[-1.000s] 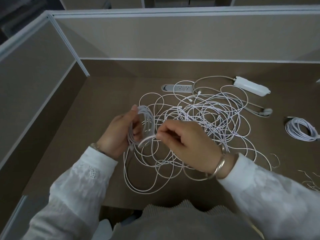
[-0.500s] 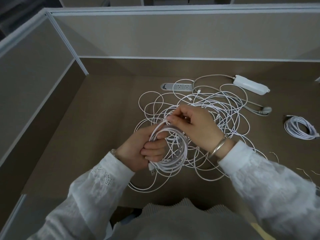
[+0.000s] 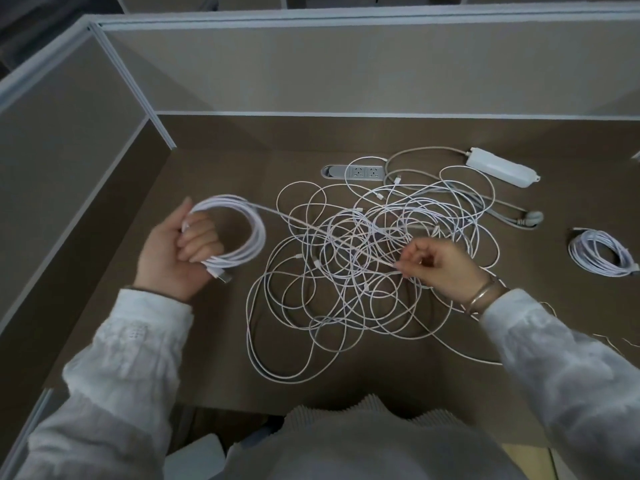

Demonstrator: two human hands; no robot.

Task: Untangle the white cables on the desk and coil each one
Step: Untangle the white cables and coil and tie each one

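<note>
- Since half a second ago: hands have pulled apart. Left hand (image 3: 175, 251) went out to the left with the coil (image 3: 239, 233); right hand (image 3: 438, 268) went right, and one strand (image 3: 325, 233) now runs taut between them.
- Left hand: fingers curled through the coil, gripping the bundled loops, thumb up along the top. A plug end sticks out below the fist.
- Right hand: thumb and fingertips pinch the taut strand, held just above the right side of the pile. Bangle (image 3: 483, 292) on that wrist.
- Taut strand leaves the top of the coil and crosses diagonally over the tangled cables (image 3: 349, 289) to the right hand.
- Tangled cables: loose white loops spread over the middle of the bench (image 3: 214, 168), many crossings, several small connector ends visible. Cannot tell how many separate cables.
- In the way: the strand passes over, and seemingly through, the densest part of the pile; can't tell which loops it threads under.
- Finished coil (image 3: 602, 256) lies on its own at the right side of the bench, apart from the pile.
- White power strip (image 3: 502, 168) at the far right, its grey lead (image 3: 415, 157) looping back past the pile's far edge to a grey plug (image 3: 531, 218).
- Recessed socket panel (image 3: 353, 172) set into the bench just beyond the pile.
- Beige partition walls (image 3: 346, 71) close off the back and left.
- A few thin wire ties (image 3: 616, 341) lie near the right edge.
</note>
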